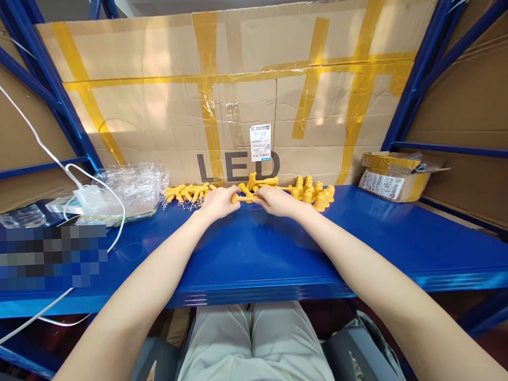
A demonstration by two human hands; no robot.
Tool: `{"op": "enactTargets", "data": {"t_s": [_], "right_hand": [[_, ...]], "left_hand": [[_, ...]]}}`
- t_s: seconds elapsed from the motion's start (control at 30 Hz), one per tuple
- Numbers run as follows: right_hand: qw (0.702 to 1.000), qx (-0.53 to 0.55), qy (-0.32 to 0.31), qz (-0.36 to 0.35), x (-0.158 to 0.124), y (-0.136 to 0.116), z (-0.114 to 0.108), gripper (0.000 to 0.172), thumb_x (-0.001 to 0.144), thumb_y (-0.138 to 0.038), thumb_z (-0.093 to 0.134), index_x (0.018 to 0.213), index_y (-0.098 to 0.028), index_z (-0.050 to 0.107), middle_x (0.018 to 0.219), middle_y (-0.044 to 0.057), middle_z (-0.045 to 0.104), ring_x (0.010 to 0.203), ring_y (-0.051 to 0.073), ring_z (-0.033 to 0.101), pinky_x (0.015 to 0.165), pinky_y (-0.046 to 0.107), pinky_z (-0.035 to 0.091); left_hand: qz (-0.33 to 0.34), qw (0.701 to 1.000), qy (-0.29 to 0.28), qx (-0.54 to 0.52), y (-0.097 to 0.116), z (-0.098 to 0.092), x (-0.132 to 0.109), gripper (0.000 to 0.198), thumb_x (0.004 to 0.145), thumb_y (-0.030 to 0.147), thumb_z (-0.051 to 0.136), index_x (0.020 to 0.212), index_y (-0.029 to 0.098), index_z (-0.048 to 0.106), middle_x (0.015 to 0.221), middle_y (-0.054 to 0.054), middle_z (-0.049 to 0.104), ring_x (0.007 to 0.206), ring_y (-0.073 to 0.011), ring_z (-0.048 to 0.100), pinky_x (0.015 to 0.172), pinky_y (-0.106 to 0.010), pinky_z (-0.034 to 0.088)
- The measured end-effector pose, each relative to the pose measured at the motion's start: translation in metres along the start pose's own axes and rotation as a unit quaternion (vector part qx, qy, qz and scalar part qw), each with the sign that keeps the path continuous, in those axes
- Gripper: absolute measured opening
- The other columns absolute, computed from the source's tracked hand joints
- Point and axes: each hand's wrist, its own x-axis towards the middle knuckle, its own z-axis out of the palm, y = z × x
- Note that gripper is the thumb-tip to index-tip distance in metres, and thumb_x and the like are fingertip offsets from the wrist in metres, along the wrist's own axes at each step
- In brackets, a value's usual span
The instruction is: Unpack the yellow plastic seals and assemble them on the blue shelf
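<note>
My left hand (219,203) and my right hand (278,202) are close together above the back of the blue shelf, fingers closed on opposite ends of a yellow stick-like piece (246,198). Its exact kind is too small to make out. Just behind it lie more yellow pieces (262,181), some long with a knobbed end. To the left of my left hand is a pile of yellow branching pieces (187,192) with small silvery hooks or chains. Several stubby yellow pieces (319,194) stand grouped beyond my right hand.
A large taped cardboard panel (170,115) marked LED closes off the back. Clear plastic bags (131,182), a white cable (122,213) and a blurred-out patch (50,255) are at left. A small open carton (396,178) sits at right. Blue posts (425,65) frame the shelf (256,252).
</note>
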Motion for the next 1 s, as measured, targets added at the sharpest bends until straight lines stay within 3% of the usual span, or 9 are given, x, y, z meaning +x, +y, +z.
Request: {"op": "enactTargets", "data": {"t_s": [0.17,0.33,0.5,0.67,0.87,1.0], "right_hand": [[0.999,-0.037,0.025,0.015,-0.003,-0.005,-0.004,0.015,0.092,-0.022,0.056,0.106,-0.016,0.055,0.116,0.014,0.064,0.111,0.027,0.057,0.081,0.034,0.036],[0.997,-0.054,0.062,0.008,-0.004,-0.006,-0.004,0.017,0.091,-0.015,0.05,0.107,-0.018,0.052,0.116,0.014,0.064,0.108,0.026,0.057,0.08,0.034,0.034],[0.998,-0.047,0.023,0.02,-0.004,-0.004,-0.001,0.016,0.096,-0.026,0.048,0.106,-0.016,0.055,0.113,0.016,0.066,0.108,0.027,0.058,0.081,0.035,0.035],[0.999,-0.033,-0.007,0.025,-0.005,-0.007,-0.001,0.015,0.096,-0.025,0.047,0.102,-0.016,0.057,0.114,0.015,0.066,0.108,0.027,0.058,0.08,0.034,0.036],[0.998,-0.037,0.035,0.034,-0.005,0.003,0.0,0.017,0.088,-0.014,0.051,0.105,-0.016,0.054,0.114,0.013,0.066,0.109,0.027,0.057,0.081,0.034,0.034],[0.997,-0.031,0.057,0.033,-0.005,0.013,0.004,0.019,0.087,-0.015,0.05,0.106,-0.016,0.053,0.11,0.013,0.068,0.103,0.027,0.059,0.08,0.033,0.033]], "left_hand": [[-0.012,1.0,-0.007,-0.023,0.0,0.001,0.002,0.045,0.075,0.037,0.051,0.117,0.029,0.065,0.098,-0.002,0.074,0.096,-0.0248,0.066,0.079,-0.031,0.05],[-0.007,0.998,-0.021,-0.056,-0.001,0.0,0.003,0.045,0.074,0.04,0.051,0.113,0.026,0.068,0.091,-0.001,0.075,0.094,-0.024,0.067,0.08,-0.031,0.05],[-0.003,0.998,-0.024,-0.052,-0.005,0.001,0.003,0.048,0.074,0.039,0.051,0.117,0.025,0.067,0.09,-0.002,0.075,0.095,-0.0227,0.067,0.081,-0.03,0.05],[0.002,0.999,-0.024,-0.037,-0.007,0.004,0.003,0.048,0.074,0.038,0.051,0.118,0.025,0.068,0.097,-0.004,0.075,0.097,-0.0241,0.067,0.086,-0.032,0.05],[-0.004,0.999,-0.028,-0.033,-0.011,0.005,0.005,0.049,0.075,0.037,0.052,0.119,0.024,0.067,0.102,-0.006,0.074,0.099,-0.026,0.066,0.085,-0.034,0.051],[-0.013,1.0,-0.02,-0.008,-0.02,0.006,0.007,0.04,0.079,0.03,0.049,0.112,0.025,0.07,0.105,-0.006,0.073,0.101,-0.0264,0.066,0.086,-0.035,0.051]]}}
